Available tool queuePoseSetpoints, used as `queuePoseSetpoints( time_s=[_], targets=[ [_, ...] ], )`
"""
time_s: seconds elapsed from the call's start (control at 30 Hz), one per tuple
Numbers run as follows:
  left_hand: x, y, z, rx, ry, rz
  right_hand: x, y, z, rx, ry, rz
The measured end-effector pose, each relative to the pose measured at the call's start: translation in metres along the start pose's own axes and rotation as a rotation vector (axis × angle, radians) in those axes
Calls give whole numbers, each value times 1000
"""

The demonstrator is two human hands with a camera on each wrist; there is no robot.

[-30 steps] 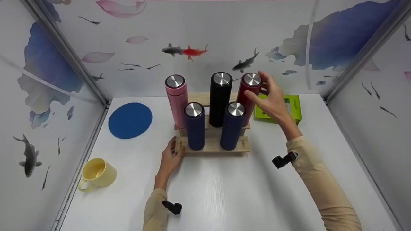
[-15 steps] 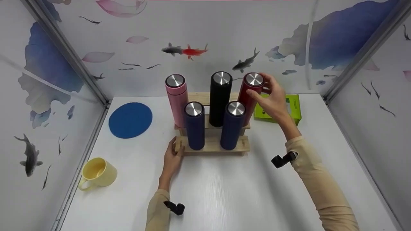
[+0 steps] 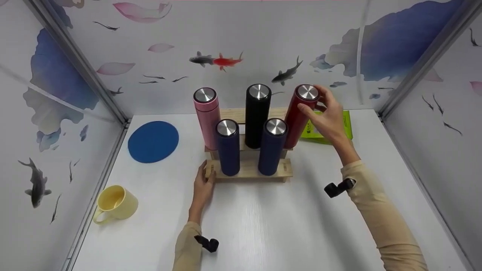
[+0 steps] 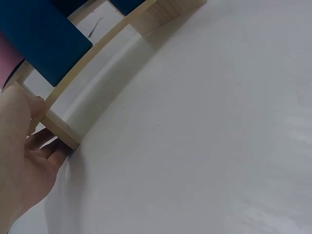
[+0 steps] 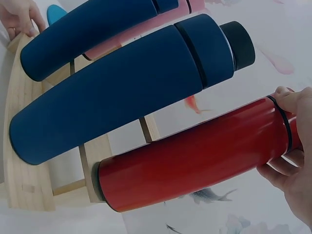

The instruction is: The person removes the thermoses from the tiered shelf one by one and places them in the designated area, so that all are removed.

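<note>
Grips the red bottle [image 3: 299, 122], in the upper half of the frame right of centre, with the right hand [image 3: 327, 116]: thumb pressed to the near side just under the cap, fingers bent round the far side. Holds it tilted, top leaning right, with its base at the right end of the upper shelf of the wooden rack [image 3: 249, 168]; cannot tell whether touching the wood or just clear of it. Pinches the left end of the lower shelf with the left hand [image 3: 202, 188], just left of centre, thumb on top and fingers curled round the outer side.

Upright on the upper shelf: a pink bottle [image 3: 209, 124] at the left, a black bottle [image 3: 258, 122] in the middle. Upright on the lower shelf, in front and apart from each other: a left blue bottle [image 3: 229, 156] and a right blue bottle [image 3: 272, 154].

On the white table [image 3: 263, 222], at the left of the frame: a blue disc [image 3: 153, 142], lying flat. Lower left: a yellow mug [image 3: 126, 205], with handle toward the left edge. Behind the right hand, partly hidden: a green packet [image 3: 347, 122].
</note>
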State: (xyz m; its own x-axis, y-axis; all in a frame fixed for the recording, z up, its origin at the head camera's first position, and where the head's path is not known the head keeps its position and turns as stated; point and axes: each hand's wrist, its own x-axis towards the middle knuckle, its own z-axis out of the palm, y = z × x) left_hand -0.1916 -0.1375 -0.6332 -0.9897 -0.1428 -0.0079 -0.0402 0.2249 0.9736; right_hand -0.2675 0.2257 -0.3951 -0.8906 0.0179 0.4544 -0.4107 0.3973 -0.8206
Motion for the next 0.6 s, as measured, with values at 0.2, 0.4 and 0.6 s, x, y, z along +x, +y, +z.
queuePoseSetpoints(
  time_s=[0.2, 0.4, 0.6],
  targets=[
    [0, 0, 2, 20, 12, 18, -4, 1, -13, -68, 25, -9],
    [0, 1, 1, 16, 16, -9, -5, 2, -25, -99, 50, -27],
    [0, 2, 1, 23, 14, -1, -4, 3, -40, -124, 96, 4]
  ],
)
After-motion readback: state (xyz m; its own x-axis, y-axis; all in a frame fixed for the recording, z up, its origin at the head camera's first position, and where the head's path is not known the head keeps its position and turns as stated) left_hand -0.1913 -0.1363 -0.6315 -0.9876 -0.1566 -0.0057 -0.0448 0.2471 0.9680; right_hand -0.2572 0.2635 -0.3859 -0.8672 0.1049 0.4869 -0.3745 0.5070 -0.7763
